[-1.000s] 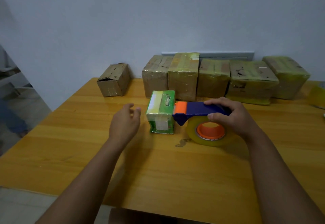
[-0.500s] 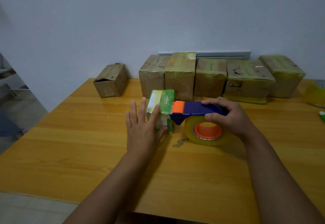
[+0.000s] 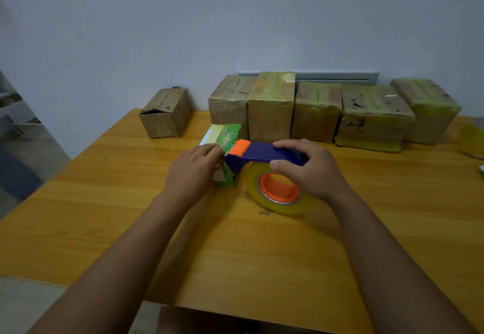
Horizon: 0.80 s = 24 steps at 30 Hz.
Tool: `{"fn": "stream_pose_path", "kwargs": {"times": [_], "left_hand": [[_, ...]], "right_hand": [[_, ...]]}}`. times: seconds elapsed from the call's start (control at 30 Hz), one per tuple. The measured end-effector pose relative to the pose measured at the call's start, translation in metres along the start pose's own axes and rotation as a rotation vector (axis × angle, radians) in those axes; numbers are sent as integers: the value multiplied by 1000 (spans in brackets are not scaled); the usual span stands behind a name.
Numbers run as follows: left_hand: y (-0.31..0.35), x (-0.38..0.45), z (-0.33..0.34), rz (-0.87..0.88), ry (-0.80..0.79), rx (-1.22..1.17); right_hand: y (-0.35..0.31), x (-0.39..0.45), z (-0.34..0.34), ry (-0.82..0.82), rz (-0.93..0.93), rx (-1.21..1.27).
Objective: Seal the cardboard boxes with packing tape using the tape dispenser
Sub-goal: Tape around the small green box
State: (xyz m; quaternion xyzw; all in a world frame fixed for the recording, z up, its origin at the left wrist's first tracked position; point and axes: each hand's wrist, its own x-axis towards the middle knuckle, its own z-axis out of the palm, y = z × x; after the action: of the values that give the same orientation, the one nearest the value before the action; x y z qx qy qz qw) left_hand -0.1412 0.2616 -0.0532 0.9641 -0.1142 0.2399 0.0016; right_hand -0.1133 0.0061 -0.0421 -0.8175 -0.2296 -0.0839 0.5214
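Gripping blue-and-orange plastic tape dispenser [image 3: 262, 153] in my right hand [image 3: 311, 173]; left hand [image 3: 192, 173] curled around small green cardboard box [image 3: 222, 137].

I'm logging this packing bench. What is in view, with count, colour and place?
Green box: one, green, centre of table, by the dispenser's front.
Dispenser: one, blue and orange, right of the green box.
Tape roll: one, yellowish with an orange core, on the dispenser.
Row boxes: five, brown, taped, along the wall.
Lone box: one, brown, back left.
Table: one, yellow wood.
Hands: left holds the green box; right grips the dispenser.
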Motion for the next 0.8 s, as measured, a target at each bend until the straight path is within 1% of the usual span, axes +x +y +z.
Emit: {"fn": "stream_pose_path", "kwargs": {"times": [0.1,0.2,0.37,0.57,0.8], "left_hand": [[-9,-4,-5,-35,-74,-55],[2,-8,2,-133,-126,-88],[16,0,10,-239,4,-93],[-5,-1,16,-168,1,-140],[-16,0,13,-127,-47,-161]], "right_hand": [[-3,4,13,5,1,-26],[0,3,12,2,21,-38],[3,-1,-2,-106,12,-49],[3,-3,1,-149,-27,-32],[-1,0,2,-137,-11,26]]}}
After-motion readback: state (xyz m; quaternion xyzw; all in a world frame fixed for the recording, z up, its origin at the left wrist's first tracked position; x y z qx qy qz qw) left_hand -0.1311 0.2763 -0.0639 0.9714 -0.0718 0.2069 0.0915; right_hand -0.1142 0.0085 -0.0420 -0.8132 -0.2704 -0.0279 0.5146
